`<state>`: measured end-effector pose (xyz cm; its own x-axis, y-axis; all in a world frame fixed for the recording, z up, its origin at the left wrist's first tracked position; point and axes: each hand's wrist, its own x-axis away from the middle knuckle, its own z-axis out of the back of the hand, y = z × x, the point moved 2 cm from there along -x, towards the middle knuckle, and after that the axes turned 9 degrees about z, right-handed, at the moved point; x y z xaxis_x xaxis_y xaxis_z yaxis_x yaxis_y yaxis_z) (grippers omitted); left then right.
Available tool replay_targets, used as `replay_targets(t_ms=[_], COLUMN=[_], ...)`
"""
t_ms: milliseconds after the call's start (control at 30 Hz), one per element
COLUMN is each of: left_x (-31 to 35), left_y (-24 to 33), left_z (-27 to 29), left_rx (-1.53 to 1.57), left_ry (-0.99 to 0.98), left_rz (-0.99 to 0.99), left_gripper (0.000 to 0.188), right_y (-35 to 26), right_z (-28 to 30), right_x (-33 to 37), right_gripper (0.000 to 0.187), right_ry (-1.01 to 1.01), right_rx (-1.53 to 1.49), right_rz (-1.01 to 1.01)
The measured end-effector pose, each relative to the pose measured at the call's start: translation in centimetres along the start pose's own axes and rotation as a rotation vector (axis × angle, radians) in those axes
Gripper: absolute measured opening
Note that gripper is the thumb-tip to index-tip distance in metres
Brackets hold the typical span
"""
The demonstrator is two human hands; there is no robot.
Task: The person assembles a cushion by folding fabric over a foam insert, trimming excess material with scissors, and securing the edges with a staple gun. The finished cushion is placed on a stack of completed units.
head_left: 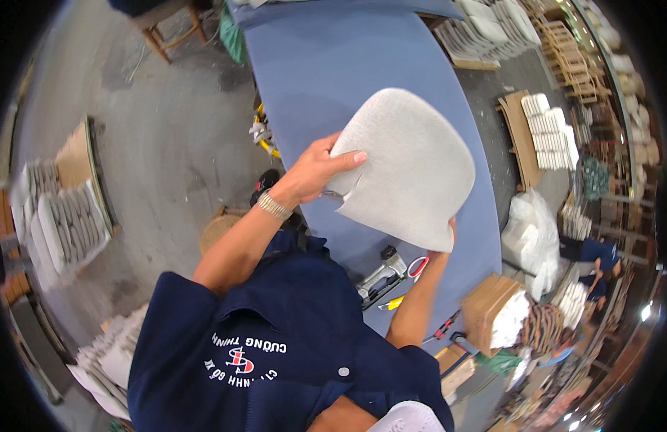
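A light grey, fabric-covered seat pad (413, 169) is raised above the blue-covered table, one notched corner toward me. My left hand (315, 169) grips its left edge beside the notch, thumb on top and fingers underneath. At the pad's near right corner my right hand (444, 241) holds on, most of its fingers hidden behind the pad. Between my forearms on the table lie a grey and black staple gun (382, 277), red-handled scissors (418, 267) and a yellow cutter knife (392, 303).
The long blue table (326, 72) stretches away from me. A red and black hand tool (441, 327) lies near its right edge, close to a cardboard box (485, 309). Stacked pads (67, 227) stand on the floor at left, more pads (549, 133) at right. A person (596, 259) is at far right.
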<state>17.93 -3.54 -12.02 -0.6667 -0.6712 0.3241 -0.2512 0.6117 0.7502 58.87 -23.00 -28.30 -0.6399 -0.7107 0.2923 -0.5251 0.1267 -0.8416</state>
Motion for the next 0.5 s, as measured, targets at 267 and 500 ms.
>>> replay_targets(t_ms=[267,500], left_x=[5.0,5.5], left_y=[6.7,7.0], left_z=[-7.6,-9.3], left_rx=[-0.935,-1.019], left_ry=[0.072,0.060], left_rz=[-0.438,-0.347], left_gripper=[0.077,0.081], right_y=[-9.2,-20.3], right_z=[-13.2,-27.3], right_x=[-1.7,5.0], right_gripper=[0.050,0.051], right_ry=[0.019,-0.163], right_rx=[0.698,0.577], right_rz=[0.412,1.127])
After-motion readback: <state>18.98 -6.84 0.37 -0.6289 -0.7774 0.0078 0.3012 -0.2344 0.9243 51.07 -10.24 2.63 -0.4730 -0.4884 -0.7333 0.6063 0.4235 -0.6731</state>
